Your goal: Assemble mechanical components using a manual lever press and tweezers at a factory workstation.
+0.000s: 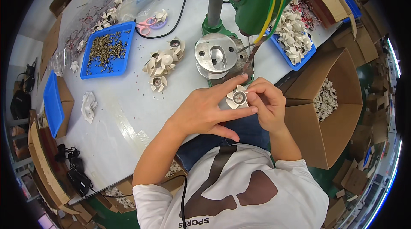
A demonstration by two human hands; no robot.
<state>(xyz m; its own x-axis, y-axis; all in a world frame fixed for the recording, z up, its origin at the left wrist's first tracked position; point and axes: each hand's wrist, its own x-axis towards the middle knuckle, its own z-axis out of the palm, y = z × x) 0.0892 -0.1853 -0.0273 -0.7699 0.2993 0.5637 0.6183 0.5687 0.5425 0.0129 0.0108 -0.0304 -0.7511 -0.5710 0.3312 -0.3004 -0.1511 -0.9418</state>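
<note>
Just in front of the green press, I hold a small white fan wheel (pixel 236 97) with its hub facing up. It sits between two spread fingers of my left hand (pixel 201 111), whose thumb stretches out apart from it. My right hand (pixel 269 103) pinches the wheel's right side between thumb and fingertips. Beyond my hands stands the green press (pixel 252 2), with a round metal fixture (pixel 216 56) on its base. To the left of the fixture, several white fan wheels (pixel 165 60) lie grouped on the white table (pixel 128 105).
A blue tray (pixel 125 68) of small brass-coloured parts lies left, near pink-handled scissors (pixel 144 26). Another blue tray (pixel 309 53) with piled fan wheels stands at the back right. An open cardboard box (pixel 329 141) with white pieces is beside my right arm. Crumpled tissue (pixel 88 106) lies left.
</note>
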